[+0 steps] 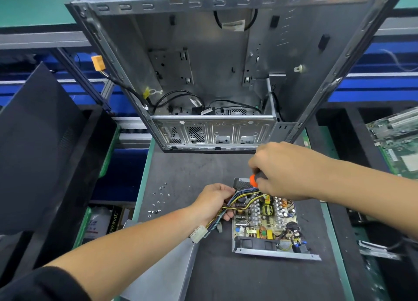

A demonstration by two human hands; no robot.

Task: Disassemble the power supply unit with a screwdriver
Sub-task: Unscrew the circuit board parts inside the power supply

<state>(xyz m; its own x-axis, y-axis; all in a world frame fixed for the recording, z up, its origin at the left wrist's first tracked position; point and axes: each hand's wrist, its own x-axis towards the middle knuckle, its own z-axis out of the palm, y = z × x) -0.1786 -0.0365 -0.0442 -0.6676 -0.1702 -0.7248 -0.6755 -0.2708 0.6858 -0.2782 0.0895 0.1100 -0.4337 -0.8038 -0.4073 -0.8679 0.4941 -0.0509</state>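
Right hand (285, 169) gripped the orange-and-black screwdriver (256, 179), tip hidden among wires. Just below that hand sat the open power supply unit (264, 223) on the dark mat (203, 169). Left hand (214, 201) clutched the wire bundle (239, 199) beside it. Loose screws (158, 199) lay left of the left hand; computer case (214, 74) stood beyond both.

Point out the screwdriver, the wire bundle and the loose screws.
screwdriver (254, 180), head view, orange handle collar.
wire bundle (243, 196), head view, yellow and blue strands.
loose screws (158, 196), head view, middle of the scatter.
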